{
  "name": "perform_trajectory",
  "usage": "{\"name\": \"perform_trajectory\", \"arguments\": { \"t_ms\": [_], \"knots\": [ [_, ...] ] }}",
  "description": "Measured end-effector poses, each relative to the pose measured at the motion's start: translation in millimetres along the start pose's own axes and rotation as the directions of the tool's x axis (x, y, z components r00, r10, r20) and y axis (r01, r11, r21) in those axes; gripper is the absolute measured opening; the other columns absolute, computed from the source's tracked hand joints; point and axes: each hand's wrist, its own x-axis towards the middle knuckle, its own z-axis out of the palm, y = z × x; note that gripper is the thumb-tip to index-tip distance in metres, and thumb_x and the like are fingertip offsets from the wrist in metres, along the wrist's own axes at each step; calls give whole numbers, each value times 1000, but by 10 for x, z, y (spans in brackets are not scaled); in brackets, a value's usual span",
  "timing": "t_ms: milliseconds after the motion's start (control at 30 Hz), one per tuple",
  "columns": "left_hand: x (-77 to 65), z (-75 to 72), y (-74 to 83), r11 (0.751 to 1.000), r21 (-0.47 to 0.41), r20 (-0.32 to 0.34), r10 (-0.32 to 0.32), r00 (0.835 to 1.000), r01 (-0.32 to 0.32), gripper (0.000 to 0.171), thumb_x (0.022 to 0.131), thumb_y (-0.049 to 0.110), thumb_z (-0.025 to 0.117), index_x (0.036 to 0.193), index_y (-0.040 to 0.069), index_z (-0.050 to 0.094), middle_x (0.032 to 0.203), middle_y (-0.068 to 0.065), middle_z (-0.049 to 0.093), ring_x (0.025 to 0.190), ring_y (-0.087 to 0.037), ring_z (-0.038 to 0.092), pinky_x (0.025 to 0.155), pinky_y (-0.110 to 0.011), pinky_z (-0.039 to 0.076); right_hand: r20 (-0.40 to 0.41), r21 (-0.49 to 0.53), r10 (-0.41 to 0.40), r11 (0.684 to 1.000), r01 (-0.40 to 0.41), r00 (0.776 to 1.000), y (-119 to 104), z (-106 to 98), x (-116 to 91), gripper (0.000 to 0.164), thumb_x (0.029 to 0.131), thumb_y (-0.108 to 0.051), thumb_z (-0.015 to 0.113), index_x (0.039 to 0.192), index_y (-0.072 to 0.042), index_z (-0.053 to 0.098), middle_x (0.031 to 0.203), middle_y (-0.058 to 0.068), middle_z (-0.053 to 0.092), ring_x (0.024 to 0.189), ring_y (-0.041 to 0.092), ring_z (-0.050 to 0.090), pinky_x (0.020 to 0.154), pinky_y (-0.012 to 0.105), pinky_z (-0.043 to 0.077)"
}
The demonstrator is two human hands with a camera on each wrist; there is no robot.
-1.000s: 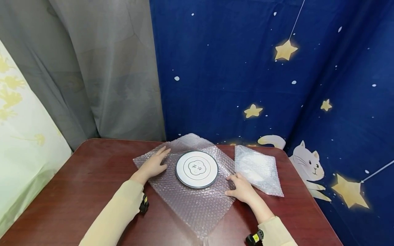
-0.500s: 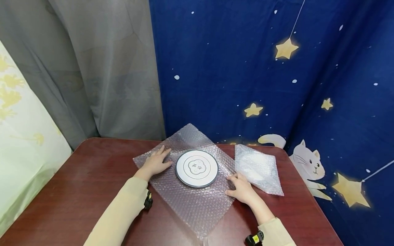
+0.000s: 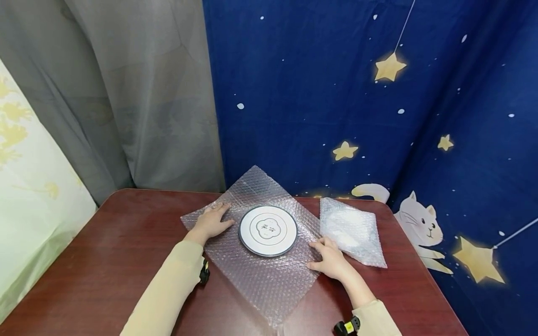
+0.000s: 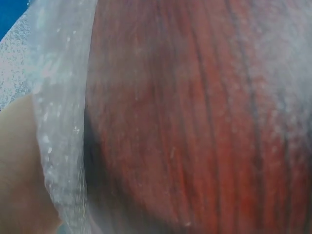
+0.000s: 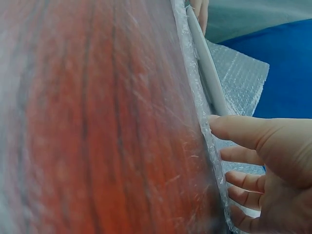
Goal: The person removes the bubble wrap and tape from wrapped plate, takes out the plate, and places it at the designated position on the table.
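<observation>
A round white plate [image 3: 248, 235] with a dark rim and a printed centre lies face up on a sheet of bubble wrap [image 3: 269, 284], which is turned cornerwise. My left hand [image 3: 211, 223] rests on the wrap's left part, fingers relaxed and thumb toward the plate. My right hand [image 3: 331, 259] touches the wrap near its right corner with fingers spread. In the right wrist view the right hand's fingertips [image 5: 222, 122] meet the wrap's edge, and the plate [image 5: 207, 68] shows edge-on beyond. The left wrist view shows only part of the left hand [image 4: 19, 165] behind the wrap [image 4: 63, 122].
A flat bubble-wrapped packet [image 3: 353, 231] lies to the right of the sheet, close to the right hand. Everything rests on a dark red wooden table [image 3: 105, 261]. A grey curtain [image 3: 168, 93] and a blue star-patterned curtain [image 3: 302, 93] hang behind its back edge.
The far corner of the bubble wrap has risen and straightened out past the table's back edge. My left hand has shifted slightly toward the plate. The right hand and plate stay put.
</observation>
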Motion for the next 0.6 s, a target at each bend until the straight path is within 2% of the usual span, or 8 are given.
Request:
{"name": "perform_trajectory", "arguments": {
  "t_ms": [233,600],
  "knots": [
    [8,26,32,997,81,24,-10,1000,8,64,93,43,55,145,7,41,149,-22,32,134,-47,26,97,-68,30,-14,27,14,1000,-14,1000,-3,-16,-1,59,70,-20,83,122,0,63,115,14,49,110,37,42,91,56,37],
    [-55,-8,62,999,44,55,-15,998,12,66,92,41,57,145,6,41,151,-23,28,132,-44,28,99,-66,27,-15,24,19,1000,-19,1000,-11,-1,11,57,70,-18,84,121,-1,63,115,15,50,112,37,43,93,55,38]
  ]
}}
